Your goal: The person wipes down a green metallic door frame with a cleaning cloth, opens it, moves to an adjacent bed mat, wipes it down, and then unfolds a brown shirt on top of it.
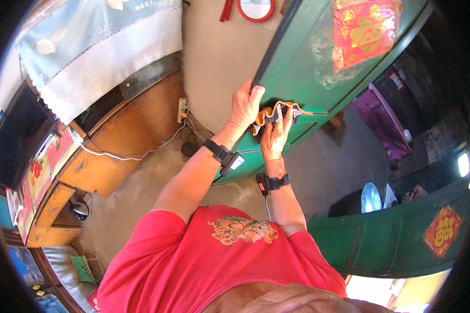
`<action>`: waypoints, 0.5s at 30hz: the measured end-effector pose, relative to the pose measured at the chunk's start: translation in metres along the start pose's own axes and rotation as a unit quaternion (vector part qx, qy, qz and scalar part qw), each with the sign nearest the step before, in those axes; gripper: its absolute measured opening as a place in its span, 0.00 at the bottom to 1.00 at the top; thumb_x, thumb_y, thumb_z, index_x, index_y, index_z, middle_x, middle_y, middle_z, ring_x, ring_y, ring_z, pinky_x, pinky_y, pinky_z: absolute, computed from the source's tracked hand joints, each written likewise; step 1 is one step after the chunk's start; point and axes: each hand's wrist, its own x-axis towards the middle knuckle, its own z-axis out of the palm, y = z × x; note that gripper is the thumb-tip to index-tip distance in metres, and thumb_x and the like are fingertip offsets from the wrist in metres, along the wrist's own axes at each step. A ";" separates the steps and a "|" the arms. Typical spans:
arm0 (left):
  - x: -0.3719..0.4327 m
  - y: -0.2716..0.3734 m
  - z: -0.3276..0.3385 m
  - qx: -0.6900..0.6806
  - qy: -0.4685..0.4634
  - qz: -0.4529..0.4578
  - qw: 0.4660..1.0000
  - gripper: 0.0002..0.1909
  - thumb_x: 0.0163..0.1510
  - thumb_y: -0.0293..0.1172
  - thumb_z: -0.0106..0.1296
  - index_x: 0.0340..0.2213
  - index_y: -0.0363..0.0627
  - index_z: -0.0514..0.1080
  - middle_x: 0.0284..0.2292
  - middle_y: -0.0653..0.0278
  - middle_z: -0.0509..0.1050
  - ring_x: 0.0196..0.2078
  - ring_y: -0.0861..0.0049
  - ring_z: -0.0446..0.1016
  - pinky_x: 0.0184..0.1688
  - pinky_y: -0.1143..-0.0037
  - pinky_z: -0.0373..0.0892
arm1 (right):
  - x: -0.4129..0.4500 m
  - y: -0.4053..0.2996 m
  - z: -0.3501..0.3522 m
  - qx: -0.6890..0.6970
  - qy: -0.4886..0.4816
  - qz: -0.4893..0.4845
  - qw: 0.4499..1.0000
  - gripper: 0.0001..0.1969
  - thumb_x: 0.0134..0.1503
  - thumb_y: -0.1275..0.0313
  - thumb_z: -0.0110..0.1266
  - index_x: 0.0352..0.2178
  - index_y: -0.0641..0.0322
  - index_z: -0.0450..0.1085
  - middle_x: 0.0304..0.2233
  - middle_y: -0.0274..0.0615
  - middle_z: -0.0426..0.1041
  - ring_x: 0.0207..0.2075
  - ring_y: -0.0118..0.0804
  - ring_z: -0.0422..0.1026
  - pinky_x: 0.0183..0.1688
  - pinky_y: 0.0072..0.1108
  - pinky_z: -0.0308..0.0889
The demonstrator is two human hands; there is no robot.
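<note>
Before me stands a green door leaf, with a red and gold paper decoration stuck on its upper panel. My left hand grips the dark edge of the leaf, thumb on the green face. Against the door's face, a crumpled cloth, dark grey with an orange border, lies under my right hand. The right fingers are spread and press the cloth to the panel near a horizontal rail. Part of the cloth is hidden behind those fingers.
On the left runs a wooden cabinet with a television on it. A white cable leads to a power strip by the wall. A second green door leaf stands at right. A red-framed mirror hangs ahead.
</note>
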 end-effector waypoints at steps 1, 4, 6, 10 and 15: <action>0.001 -0.003 -0.002 0.015 0.004 0.023 1.000 0.22 0.57 0.48 0.43 0.29 0.36 0.66 0.20 0.44 0.66 0.24 0.46 0.69 0.28 0.63 0.66 | 0.004 -0.015 -0.002 -0.001 -0.016 -0.020 1.000 0.31 0.49 0.86 0.49 0.56 0.59 0.61 0.62 0.62 0.47 0.64 0.61 0.48 0.63 0.36 0.49; 0.002 0.002 -0.005 0.044 -0.014 0.076 0.996 0.22 0.57 0.50 0.43 0.27 0.38 0.62 0.20 0.42 0.65 0.27 0.42 0.68 0.27 0.60 0.65 | 0.032 -0.029 -0.014 -0.040 -0.018 -0.044 0.998 0.30 0.49 0.87 0.48 0.56 0.59 0.62 0.62 0.60 0.49 0.62 0.60 0.51 0.63 0.36 0.49; 0.001 -0.009 -0.004 0.055 -0.012 0.047 0.997 0.20 0.58 0.48 0.42 0.28 0.39 0.63 0.21 0.43 0.66 0.29 0.41 0.69 0.28 0.58 0.66 | 0.060 -0.036 -0.018 -0.021 0.015 -0.096 0.995 0.28 0.53 0.85 0.50 0.57 0.60 0.61 0.62 0.56 0.50 0.62 0.56 0.53 0.62 0.34 0.51; -0.001 -0.013 -0.005 0.033 -0.024 0.055 0.998 0.19 0.58 0.48 0.43 0.30 0.41 0.65 0.23 0.44 0.69 0.30 0.43 0.71 0.29 0.59 0.67 | 0.101 -0.058 -0.027 0.010 0.023 -0.185 0.982 0.26 0.55 0.80 0.48 0.57 0.62 0.60 0.61 0.58 0.54 0.61 0.56 0.55 0.61 0.34 0.52; -0.003 -0.012 -0.006 0.052 -0.049 0.068 0.995 0.18 0.54 0.48 0.49 0.33 0.44 0.68 0.26 0.49 0.73 0.31 0.47 0.73 0.30 0.62 0.69 | 0.084 -0.067 -0.017 0.017 0.001 -0.163 0.987 0.29 0.52 0.81 0.48 0.58 0.65 0.58 0.60 0.61 0.55 0.62 0.60 0.53 0.62 0.36 0.49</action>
